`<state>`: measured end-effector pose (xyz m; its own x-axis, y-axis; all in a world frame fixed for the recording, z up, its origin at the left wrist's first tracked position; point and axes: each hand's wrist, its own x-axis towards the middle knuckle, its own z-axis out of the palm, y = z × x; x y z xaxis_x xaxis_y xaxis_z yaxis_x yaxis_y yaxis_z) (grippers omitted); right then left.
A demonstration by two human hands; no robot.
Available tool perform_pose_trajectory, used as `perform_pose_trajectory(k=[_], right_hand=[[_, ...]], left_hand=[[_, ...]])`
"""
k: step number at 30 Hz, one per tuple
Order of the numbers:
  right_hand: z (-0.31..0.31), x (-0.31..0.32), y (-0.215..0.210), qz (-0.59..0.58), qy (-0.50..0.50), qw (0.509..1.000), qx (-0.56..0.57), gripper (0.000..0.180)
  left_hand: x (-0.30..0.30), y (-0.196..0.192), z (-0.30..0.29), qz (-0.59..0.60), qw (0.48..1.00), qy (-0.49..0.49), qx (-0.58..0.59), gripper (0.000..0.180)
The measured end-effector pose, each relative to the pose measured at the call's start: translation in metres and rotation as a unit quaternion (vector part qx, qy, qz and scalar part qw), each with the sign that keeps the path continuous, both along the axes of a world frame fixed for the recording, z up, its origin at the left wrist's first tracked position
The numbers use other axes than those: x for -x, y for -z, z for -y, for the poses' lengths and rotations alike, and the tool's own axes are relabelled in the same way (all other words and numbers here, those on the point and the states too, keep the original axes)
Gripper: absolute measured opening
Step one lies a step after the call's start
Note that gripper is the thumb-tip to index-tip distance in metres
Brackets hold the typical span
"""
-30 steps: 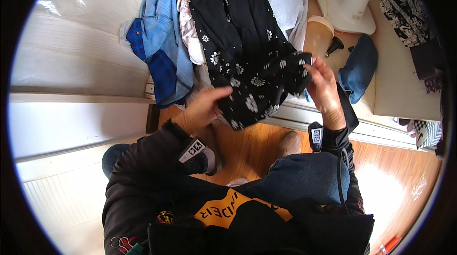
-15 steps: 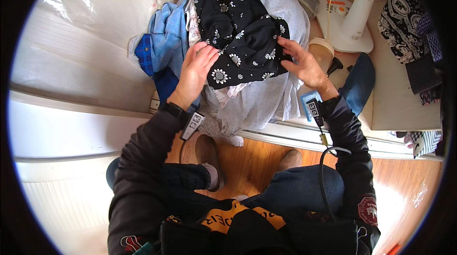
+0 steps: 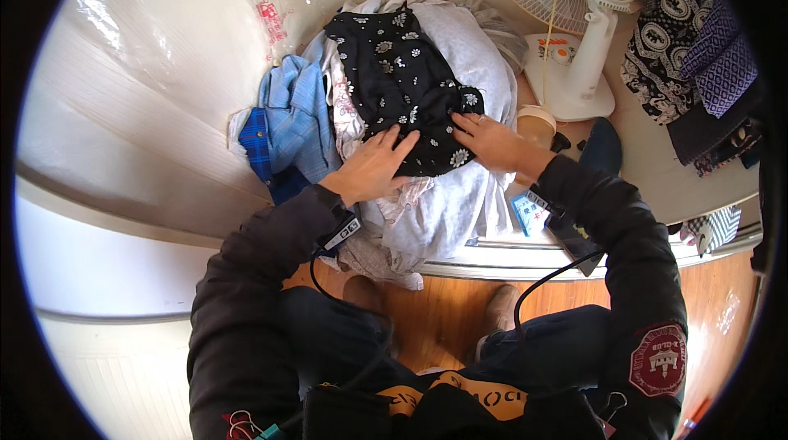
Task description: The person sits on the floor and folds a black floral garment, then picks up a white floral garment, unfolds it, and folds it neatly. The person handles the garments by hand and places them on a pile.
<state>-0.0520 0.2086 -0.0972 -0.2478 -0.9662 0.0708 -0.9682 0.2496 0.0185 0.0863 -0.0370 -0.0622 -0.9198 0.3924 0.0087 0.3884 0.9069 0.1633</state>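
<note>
A black garment with white flowers (image 3: 402, 87) lies spread on top of a pile of pale grey and white clothes (image 3: 476, 71). My left hand (image 3: 371, 165) rests flat on the garment's near left edge, fingers apart. On the near right edge my right hand (image 3: 491, 141) presses down flat, fingers spread. Neither hand grips the fabric. Both arms wear dark sleeves with small devices strapped at the wrists.
Blue checked and light blue clothes (image 3: 283, 132) lie left of the pile. A white standing fan (image 3: 587, 38) stands at the back right, a tan cup (image 3: 533, 121) beside my right hand. Patterned dark cloths (image 3: 698, 46) hang at far right. Wooden floor (image 3: 443, 317) below.
The black flowered garment was held up in both hands a second ago; now it lies on the pile and both hands press flat on it, farther from me.
</note>
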Motion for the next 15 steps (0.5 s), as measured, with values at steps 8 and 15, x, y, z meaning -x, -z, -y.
perform_pose_trajectory(k=[8, 15], right_hand=[[-0.005, 0.012, -0.058, 0.176, -0.072, 0.967, 0.167, 0.039], [-0.025, -0.009, -0.111, 0.491, 0.050, 0.863, -0.110, 0.029]], left_hand=[[0.001, -0.036, 0.018, -0.017, 0.984, 0.038, -0.175, 0.030], [-0.021, -0.080, 0.034, 0.209, 0.944, 0.071, -0.246, 0.018]])
